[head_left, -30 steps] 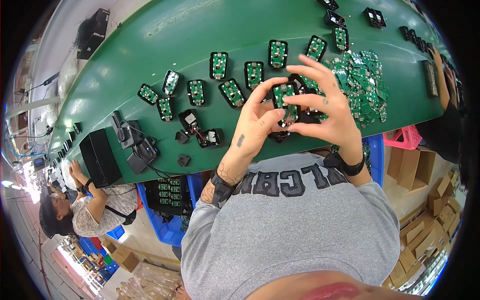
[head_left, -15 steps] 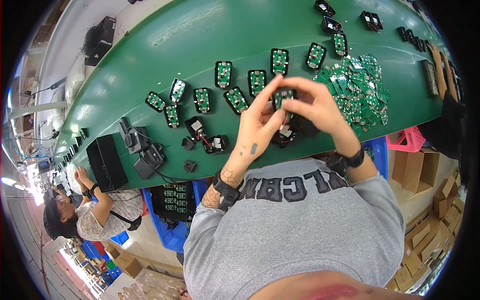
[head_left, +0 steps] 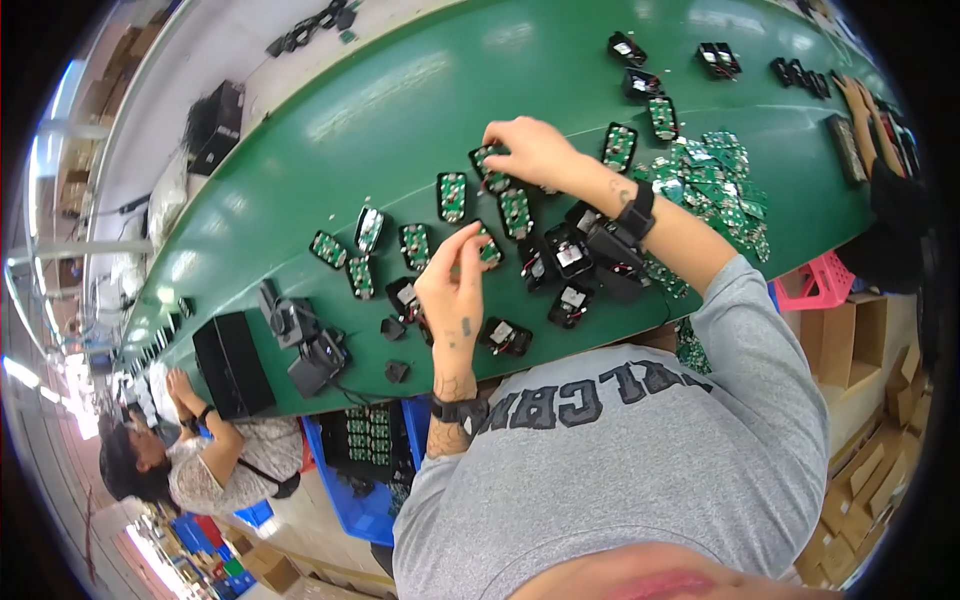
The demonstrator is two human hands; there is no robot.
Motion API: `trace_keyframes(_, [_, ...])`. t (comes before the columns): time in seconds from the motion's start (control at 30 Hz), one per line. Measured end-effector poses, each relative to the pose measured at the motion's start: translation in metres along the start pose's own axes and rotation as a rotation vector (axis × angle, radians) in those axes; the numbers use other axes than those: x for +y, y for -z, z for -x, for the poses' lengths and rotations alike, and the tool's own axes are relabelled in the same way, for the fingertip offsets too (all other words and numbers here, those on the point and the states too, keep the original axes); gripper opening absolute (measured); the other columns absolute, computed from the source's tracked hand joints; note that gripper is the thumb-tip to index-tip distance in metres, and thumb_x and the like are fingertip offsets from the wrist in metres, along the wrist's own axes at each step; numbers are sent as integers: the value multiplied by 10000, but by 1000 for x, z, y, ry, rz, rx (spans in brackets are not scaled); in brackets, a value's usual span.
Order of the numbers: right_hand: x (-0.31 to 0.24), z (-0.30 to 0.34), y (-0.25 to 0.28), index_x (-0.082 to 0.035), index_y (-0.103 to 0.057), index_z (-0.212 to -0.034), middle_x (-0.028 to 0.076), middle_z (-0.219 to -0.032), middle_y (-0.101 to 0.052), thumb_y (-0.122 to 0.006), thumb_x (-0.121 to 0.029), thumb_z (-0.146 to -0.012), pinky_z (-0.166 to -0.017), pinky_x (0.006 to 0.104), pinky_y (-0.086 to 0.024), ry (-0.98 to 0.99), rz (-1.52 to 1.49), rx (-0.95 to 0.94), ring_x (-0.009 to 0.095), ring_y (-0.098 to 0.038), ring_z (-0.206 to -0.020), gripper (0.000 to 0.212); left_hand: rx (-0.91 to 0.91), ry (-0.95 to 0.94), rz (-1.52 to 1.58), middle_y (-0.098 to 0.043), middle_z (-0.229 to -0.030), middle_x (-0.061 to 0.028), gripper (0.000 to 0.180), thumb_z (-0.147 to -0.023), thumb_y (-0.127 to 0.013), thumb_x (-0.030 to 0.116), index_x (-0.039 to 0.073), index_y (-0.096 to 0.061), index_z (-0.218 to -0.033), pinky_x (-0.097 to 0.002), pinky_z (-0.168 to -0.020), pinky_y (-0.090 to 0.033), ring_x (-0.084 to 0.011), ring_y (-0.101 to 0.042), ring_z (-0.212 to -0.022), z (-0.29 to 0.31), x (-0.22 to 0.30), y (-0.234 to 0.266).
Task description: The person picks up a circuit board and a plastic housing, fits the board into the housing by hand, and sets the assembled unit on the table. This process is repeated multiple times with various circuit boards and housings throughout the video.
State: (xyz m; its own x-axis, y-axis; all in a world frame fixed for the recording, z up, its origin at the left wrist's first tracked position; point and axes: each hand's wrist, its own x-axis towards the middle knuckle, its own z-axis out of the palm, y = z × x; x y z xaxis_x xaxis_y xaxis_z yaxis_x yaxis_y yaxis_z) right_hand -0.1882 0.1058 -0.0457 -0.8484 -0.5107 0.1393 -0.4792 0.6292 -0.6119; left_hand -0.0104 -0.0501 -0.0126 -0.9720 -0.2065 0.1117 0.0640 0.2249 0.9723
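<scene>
My right hand (head_left: 530, 153) reaches across the bench, fingers closed on a black case with a green circuit board (head_left: 489, 178) in it. My left hand (head_left: 452, 290) hovers nearer me, its fingers drawn together with nothing visible in them. Its fingertips are beside another board-filled case (head_left: 490, 250), partly hidden behind them. Around the hands stand more such cases, among them one to the left (head_left: 452, 197) and one just below my right hand (head_left: 515, 213). Near my right forearm lie several black cases with wires and pale parts showing, such as one open case (head_left: 569, 250).
Loose green circuit boards (head_left: 715, 185) are heaped on the right of the green bench (head_left: 400, 110). Black devices with cables (head_left: 318, 350) and a black box (head_left: 232, 365) stand left. Below the edge is a blue crate (head_left: 412, 440). Co-workers sit at both sides.
My hands were together around a board-filled case; now they are apart. The right has carried the case away from me to the far side of the group. The view has shifted slightly.
</scene>
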Motion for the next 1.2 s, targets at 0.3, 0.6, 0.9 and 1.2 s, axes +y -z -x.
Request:
trace_keyframes(0.3, [43,10,111,-71,-686,-1094,141,-1061,-691,-617,-465,-823,-885,411,-510,-420,379,307,315,-642,-1010,483,93,-30,-43,-725,-945,-82,235,-981,-540,132,21,-669,-1143,-163,-507,-378,-45,-588,-664,8,-8,27])
trace_keyframes(0.6, [143,33,132,-54,-648,-1083,115,-1019,-667,-739,-222,-687,-872,412,-506,-295,523,183,314,-617,-996,440,-65,-73,-14,-722,-927,-89,234,-985,-524,117,11,-667,-1136,-164,-510,-379,-49,-586,-656,-5,5,10])
trace_keyframes(0.9, [-62,91,106,-71,-600,-812,60,-760,-634,-807,-441,-681,-671,377,-483,7,87,379,256,-609,-733,444,-401,84,503,-536,-1298,-150,743,-901,-625,40,80,-219,-1522,-317,-869,-535,-217,-601,-1084,-21,24,-40])
trace_keyframes(1.2, [-62,161,70,-68,-692,-980,41,-851,-681,-805,-171,-721,-712,339,-509,119,-169,249,218,-630,-804,300,-503,400,767,-606,-1196,-164,601,-889,-683,181,50,-393,-1400,-343,-758,-607,-224,-644,-1036,-8,3,-44])
